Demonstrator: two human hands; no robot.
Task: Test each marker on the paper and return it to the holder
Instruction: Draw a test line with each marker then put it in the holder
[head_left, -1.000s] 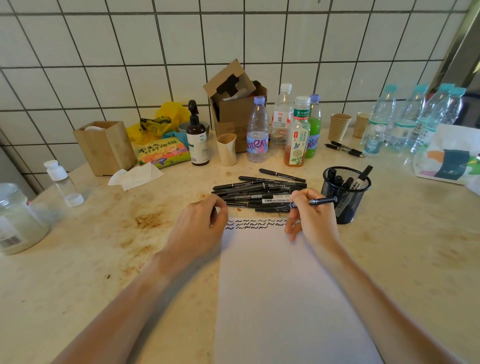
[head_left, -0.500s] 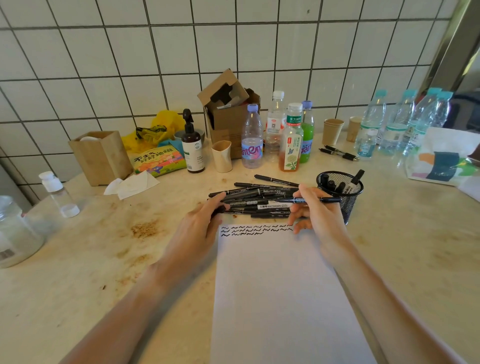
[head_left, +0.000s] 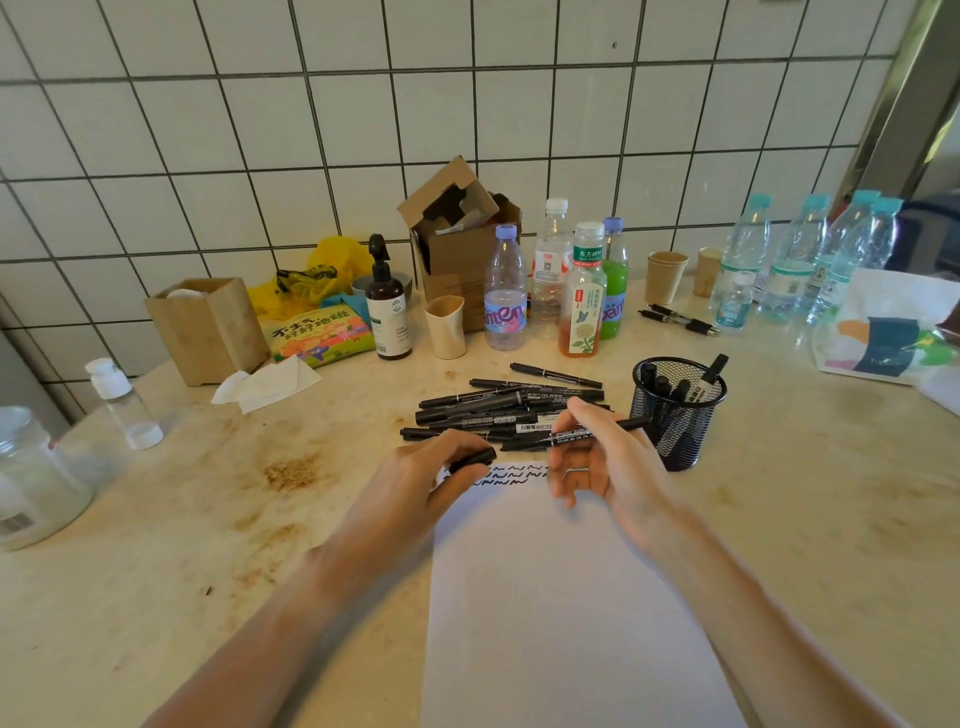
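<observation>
A white sheet of paper (head_left: 561, 597) lies on the counter, with black wavy test lines (head_left: 511, 474) along its top edge. My right hand (head_left: 602, 467) pinches a thin black marker (head_left: 597, 430) held level above those lines, its uncapped tip pointing left. My left hand (head_left: 421, 488) grips a black marker cap (head_left: 471, 459) just left of that tip. Behind the hands lies a pile of several black markers (head_left: 498, 405). A black mesh holder (head_left: 675, 410) with several markers in it stands right of my right hand.
Drink bottles (head_left: 582, 291), a cardboard box (head_left: 457, 244), a pump bottle (head_left: 387, 306) and paper cups (head_left: 665, 275) crowd the back by the tiled wall. Water bottles (head_left: 795, 254) stand far right, a wooden box (head_left: 208, 327) and a glass jar (head_left: 31, 478) at left.
My right hand has lifted the marker off the paper and turned it level. My left hand has left the paper's corner and risen toward the marker tip with the cap.
</observation>
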